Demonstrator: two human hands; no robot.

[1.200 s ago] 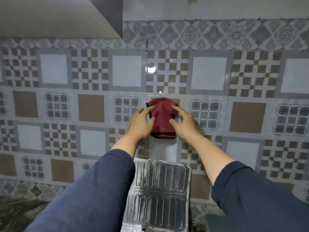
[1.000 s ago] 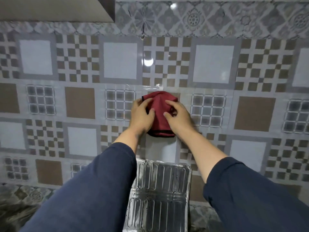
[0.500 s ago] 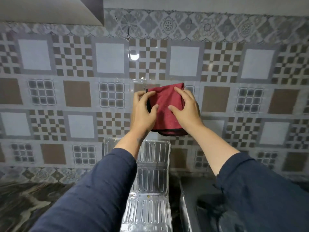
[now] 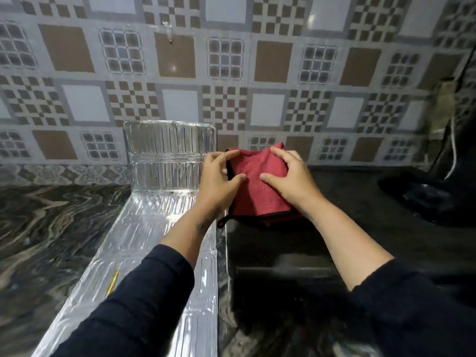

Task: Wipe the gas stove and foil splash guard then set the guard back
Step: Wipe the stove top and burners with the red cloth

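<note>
head view looks down, close over counter (image 4: 51,228), facing wall (image 4: 270,60).

Red cloth (image 4: 258,186), silver foil splash guard (image 4: 164,222), brown-and-grey checkered tiles (image 4: 273,61).

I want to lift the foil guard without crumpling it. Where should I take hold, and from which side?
Probably the upright end panel of the foil splash guard, pinched at its top rim from above. That panel stands against the tiled wall with its upper edge free, while the long panel lies flat on the marbled counter and the left forearm crosses it.
</note>
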